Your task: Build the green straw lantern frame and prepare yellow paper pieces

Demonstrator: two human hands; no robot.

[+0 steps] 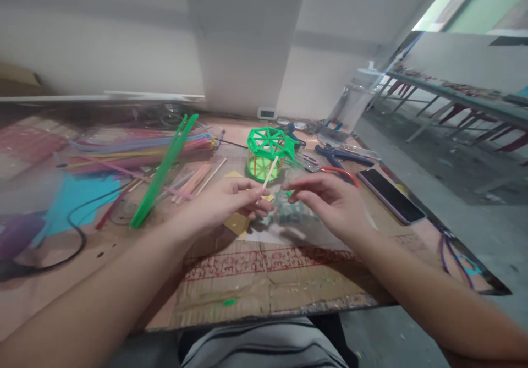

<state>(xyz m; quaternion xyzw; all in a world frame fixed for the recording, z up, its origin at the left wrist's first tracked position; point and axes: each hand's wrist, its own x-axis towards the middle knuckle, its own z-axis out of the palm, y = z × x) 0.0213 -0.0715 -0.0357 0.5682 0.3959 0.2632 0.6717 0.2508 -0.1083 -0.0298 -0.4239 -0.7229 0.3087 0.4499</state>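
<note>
My left hand (231,203) pinches a thin pale wooden stick (269,173) that points up and away toward a small green straw cage model (270,153) standing on the table. My right hand (330,200) hovers just right of the stick, fingers loosely curled toward the left hand, and I cannot make out anything in them. A small green bit shows near its thumb. Both hands are over a clear plastic sheet with small green pieces (292,214) on it.
Long green straws (165,167) and a heap of coloured straws (136,150) lie at the left. Blue pliers (342,156), red-handled cutters (342,174) and a phone (390,195) sit at the right. A black cable (78,230) loops at left. Cardboard (264,280) covers the table's front.
</note>
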